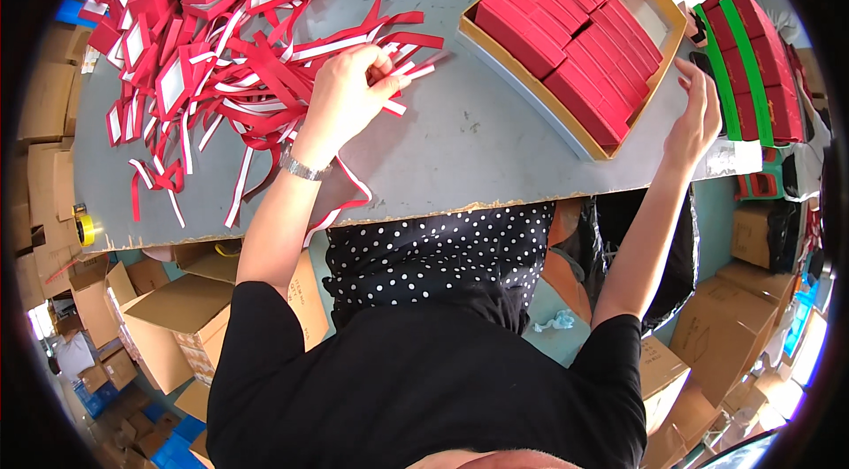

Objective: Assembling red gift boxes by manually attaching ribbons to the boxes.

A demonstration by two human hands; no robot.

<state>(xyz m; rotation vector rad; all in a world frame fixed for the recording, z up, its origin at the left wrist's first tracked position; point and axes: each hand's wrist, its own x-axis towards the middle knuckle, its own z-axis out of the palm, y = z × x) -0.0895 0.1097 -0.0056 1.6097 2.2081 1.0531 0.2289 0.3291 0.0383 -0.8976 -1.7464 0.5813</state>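
My left hand [347, 98] is over a tangle of strips, red on one face and white on the other. Its thumb and fingers are closed in a pinch on a red-and-white strip [421, 73]; how many strips it grips is unclear. My right hand [699, 114] is beside the right rim of a shallow cardboard tray [522, 103], its fingers stretched and holding nothing I can see. Tight rows of small red boxes [566, 36] fill most of that tray.
Small red box parts with white insides [172, 84] are heaped at the far left. A stack of red boxes with green bands [752, 71] stands at the right. Yellow tape [85, 229] is at the table's left edge. Cardboard cartons [181, 319] crowd the floor.
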